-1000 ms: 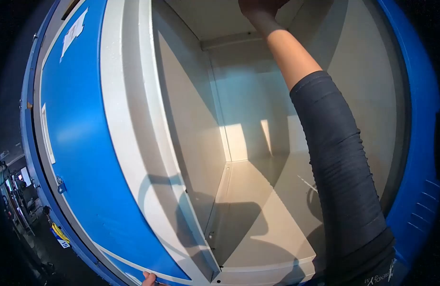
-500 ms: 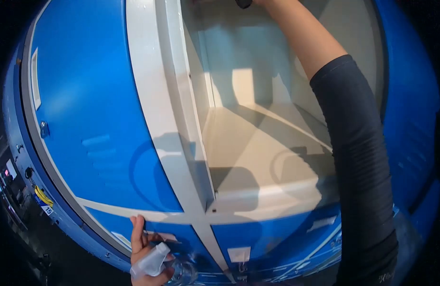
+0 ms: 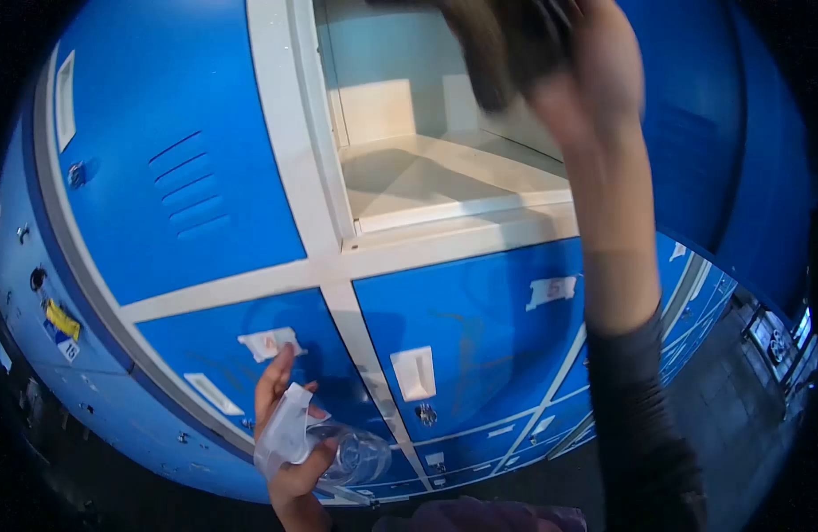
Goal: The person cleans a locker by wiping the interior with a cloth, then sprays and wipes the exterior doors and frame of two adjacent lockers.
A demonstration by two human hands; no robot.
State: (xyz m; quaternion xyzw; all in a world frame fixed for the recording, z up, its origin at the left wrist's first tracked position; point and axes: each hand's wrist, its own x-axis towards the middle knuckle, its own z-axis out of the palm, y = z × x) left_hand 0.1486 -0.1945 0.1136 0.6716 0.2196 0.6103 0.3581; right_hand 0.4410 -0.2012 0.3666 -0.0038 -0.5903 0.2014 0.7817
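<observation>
My left hand (image 3: 298,477) is closed around a clear spray bottle (image 3: 360,457) with a translucent white trigger head, tilted in front of the lower blue locker doors. Higher up, my right hand (image 3: 595,84) grips a dark brown cloth (image 3: 524,49), both smeared by motion. The cloth hangs before the opening of an open locker compartment (image 3: 444,173), whose cream floor and pale walls show. Its top is outside the view, and my right forearm, in a dark sleeve, covers part of the frame on the right.
A blue locker door (image 3: 191,151) with vent slots is shut on the left. An open blue door (image 3: 692,133) stands on the right. Below are shut doors with white handles (image 3: 414,373) and paper labels (image 3: 551,291). Grey floor (image 3: 719,399) shows at lower right.
My right hand has come down into view with the dark cloth. The view has tilted lower, showing more of the lower doors. The spray bottle stays in my left hand.
</observation>
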